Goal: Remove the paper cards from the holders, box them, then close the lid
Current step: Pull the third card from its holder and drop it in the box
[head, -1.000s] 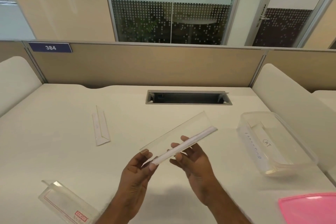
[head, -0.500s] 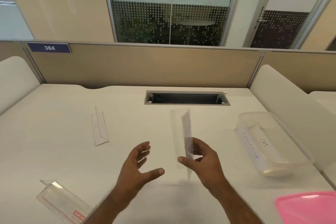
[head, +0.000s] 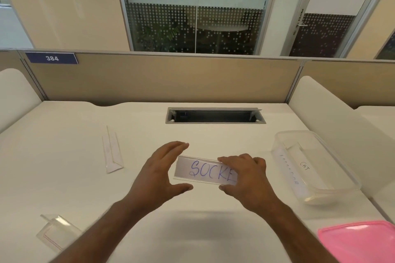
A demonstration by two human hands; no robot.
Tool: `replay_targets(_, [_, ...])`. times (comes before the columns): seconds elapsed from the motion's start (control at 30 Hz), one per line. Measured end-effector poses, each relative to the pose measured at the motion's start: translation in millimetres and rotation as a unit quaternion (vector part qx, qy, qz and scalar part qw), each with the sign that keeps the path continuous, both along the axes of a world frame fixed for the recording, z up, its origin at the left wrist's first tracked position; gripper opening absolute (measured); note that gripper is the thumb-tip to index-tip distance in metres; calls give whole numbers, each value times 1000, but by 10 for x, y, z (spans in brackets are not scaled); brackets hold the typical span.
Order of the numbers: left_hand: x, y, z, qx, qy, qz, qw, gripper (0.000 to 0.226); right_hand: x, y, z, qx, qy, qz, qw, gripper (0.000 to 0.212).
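The clear acrylic card holder (head: 205, 170), long axis left to right above the white desk (head: 74, 156), shows a white paper card (head: 210, 172) reading "SOCKE" in blue; right hand (head: 245, 177) grips its right end, left hand (head: 158, 172) spread beside the other.

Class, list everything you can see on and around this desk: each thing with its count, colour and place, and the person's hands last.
card holder with card: one, clear, white card with blue writing, held above desk centre
empty holders: two, clear, left side of desk
box: one, clear, right side, paper cards inside
lid: one, pink, near right corner
cable slot: one, grey, back of desk
number plate: one, blue, on partition
desk: one, white
right hand: grips holder's right end
left hand: open by its left end
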State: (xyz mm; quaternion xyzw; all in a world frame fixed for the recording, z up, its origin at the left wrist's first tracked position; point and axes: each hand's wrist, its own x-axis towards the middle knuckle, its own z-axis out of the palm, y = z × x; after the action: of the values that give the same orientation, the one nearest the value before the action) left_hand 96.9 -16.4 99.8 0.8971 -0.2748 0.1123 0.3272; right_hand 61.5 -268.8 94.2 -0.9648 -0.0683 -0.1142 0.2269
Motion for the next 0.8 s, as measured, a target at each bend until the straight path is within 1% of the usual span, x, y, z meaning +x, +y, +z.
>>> replay_targets(0.07, [4,-17,-18,24,-1,7,1000,93,8,-3,45,-33,-2,9,999,65])
replay_targets(0.17, [12,-16,-53,37,-1,19,999,82,10,5,93,-66,-1,17,998,65])
replay_targets(0.37, [37,48,-64,50,16,17,999,68,18,32,130,-99,-2,33,995,66])
replay_targets(0.5, [56,144,-57,50,34,30,998,66,23,11,131,-72,19,51,996,76])
replay_targets(0.67, [74,300,-85,60,43,49,996,65,32,-214,130,-42,90,38,994,92])
replay_targets(0.8, [58,363,-142,34,61,59,996,66,10,-343,49,-26,113,35,993,95])
